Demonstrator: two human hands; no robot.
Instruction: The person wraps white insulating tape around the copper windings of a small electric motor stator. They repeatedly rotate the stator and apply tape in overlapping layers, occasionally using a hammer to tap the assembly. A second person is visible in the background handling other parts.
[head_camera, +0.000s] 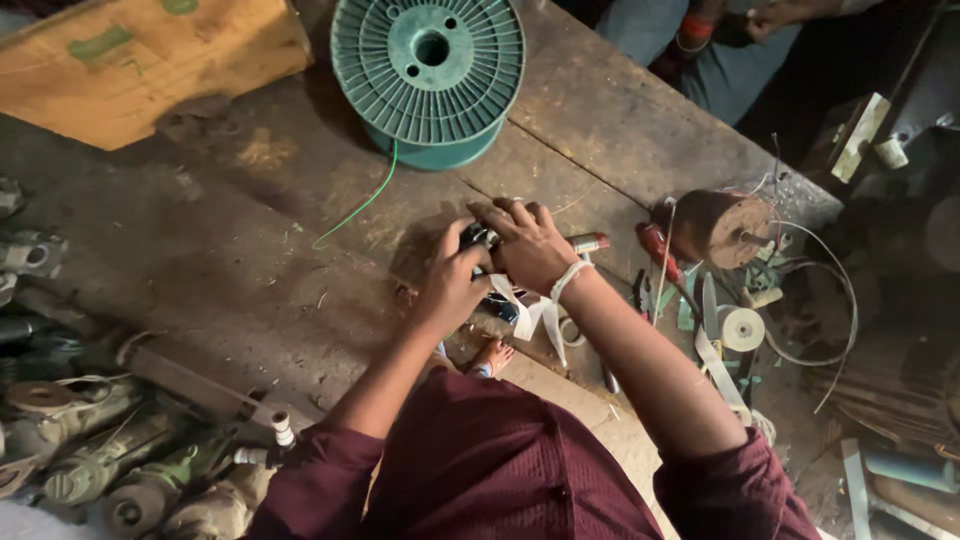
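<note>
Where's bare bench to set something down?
Free: worn wooden benchtop left of both hands, between the green ribbed plastic spool and the grey metal parts. Crowded: right of the right hand, around the white tape roll.

Shirt: I see a dark maroon button-front shirt (500, 470), one dark button visible on the placket.
Sleeves: rolled up near my elbows, bunched in folds.
Right wrist: a white thread band (568, 277) wraps it.
Hands: left hand (452, 285) and right hand (530, 245) are bare, no gloves.
</note>
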